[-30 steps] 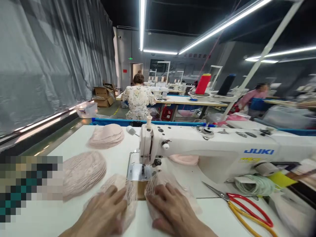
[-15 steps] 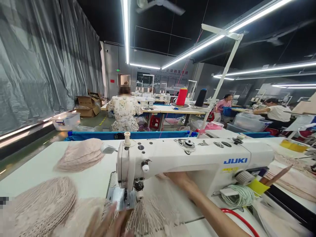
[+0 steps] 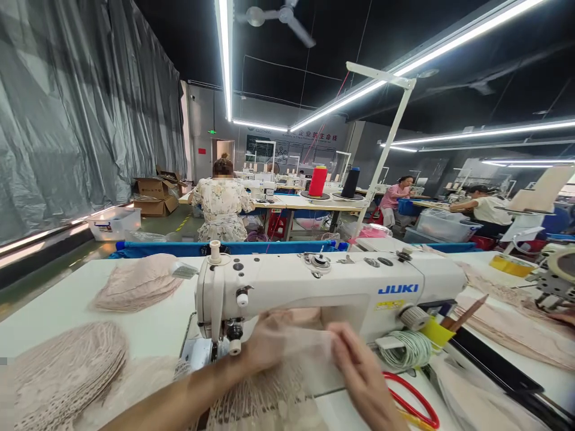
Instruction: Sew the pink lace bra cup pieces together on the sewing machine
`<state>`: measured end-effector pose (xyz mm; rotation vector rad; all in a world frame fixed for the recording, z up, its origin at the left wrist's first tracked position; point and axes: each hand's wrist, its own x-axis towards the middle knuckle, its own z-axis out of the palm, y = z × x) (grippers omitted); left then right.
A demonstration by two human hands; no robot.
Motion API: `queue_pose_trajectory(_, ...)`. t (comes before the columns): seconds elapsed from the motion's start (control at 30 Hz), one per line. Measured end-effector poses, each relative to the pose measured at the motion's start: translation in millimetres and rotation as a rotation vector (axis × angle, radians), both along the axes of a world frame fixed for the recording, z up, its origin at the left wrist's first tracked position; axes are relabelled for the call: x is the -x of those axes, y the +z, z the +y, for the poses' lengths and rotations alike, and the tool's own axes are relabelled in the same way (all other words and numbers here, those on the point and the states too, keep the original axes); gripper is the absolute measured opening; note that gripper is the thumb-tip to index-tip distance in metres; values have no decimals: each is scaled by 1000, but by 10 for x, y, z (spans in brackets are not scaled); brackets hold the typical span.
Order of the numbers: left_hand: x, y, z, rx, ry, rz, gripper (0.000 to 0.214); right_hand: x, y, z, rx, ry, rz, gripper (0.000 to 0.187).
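Observation:
Under the arm of a white sewing machine [image 3: 300, 281], my left hand [image 3: 263, 344] is blurred by motion, its fingers closed on a sheer pale pink fabric. The fabric [image 3: 309, 350] stretches across to my right hand [image 3: 359, 374], which pinches its edge between thumb and fingers. Long loose threads of a fringe [image 3: 251, 398] hang below my hands, toward the table's front. My left forearm crosses in front of the needle area, to the right of the metal plate [image 3: 197, 353]. The fingertips of my left hand are too smeared to make out fully.
At left lie a stack of pink lace pieces [image 3: 72, 365] and a second stack [image 3: 139, 281]. Right of the machine are a coil of pale cord [image 3: 408, 349], red-handled scissors [image 3: 415, 395] and a black tray [image 3: 494, 359]. Co-workers sit farther off, one person [image 3: 222, 203] ahead.
My left hand has gone from beside the needle to under the machine's arm. My right hand has come back from under it toward the right, with fabric now raised between both. The view has shifted slightly.

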<state>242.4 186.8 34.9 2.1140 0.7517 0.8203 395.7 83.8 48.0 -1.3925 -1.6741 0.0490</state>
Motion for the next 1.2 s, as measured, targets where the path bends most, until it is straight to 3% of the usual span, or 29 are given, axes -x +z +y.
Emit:
queue_pose_trajectory(0.07,62,71,-84,54,-39,-28,31,71,172,-257,150,42,404,25)
queue_pose_trajectory(0.1,96,129,-157,79,-71,-29,35,114,256,-339,222,59,490,29)
queue_pose_trajectory(0.2,234,343,-500,276,-221,-91,53,263,429,-419,354,134,413,38)
queue_pose_trajectory(0.27,373,454,-772,576,-382,-202,56,381,463,-419,399,168,365,39)
queue_pose_trajectory(0.37,653,514,-1090,737,-231,-166,59,579,449,-501,572,315,380,34)
queue_pose_trajectory(0.43,877,506,-1211,758,-79,-134,52,710,424,-618,637,429,266,30)
queue_pose_trajectory(0.53,1236,476,-1328,728,-29,-123,48,904,349,-778,543,435,99,24)
queue_pose_trajectory(0.7,1679,371,-1540,781,-32,-100,34,1251,169,-806,636,541,295,36)
queue_pose_trajectory(0.8,1826,297,-1623,864,6,-49,22,1397,86,-741,671,574,342,35)
queue_pose_trajectory(0.9,1940,257,-1637,916,-44,-25,17,1469,22,-683,673,570,364,36)
queue_pose_trajectory(1.2,2039,222,-1554,914,-17,-47,14,1586,-104,-575,772,572,484,43)
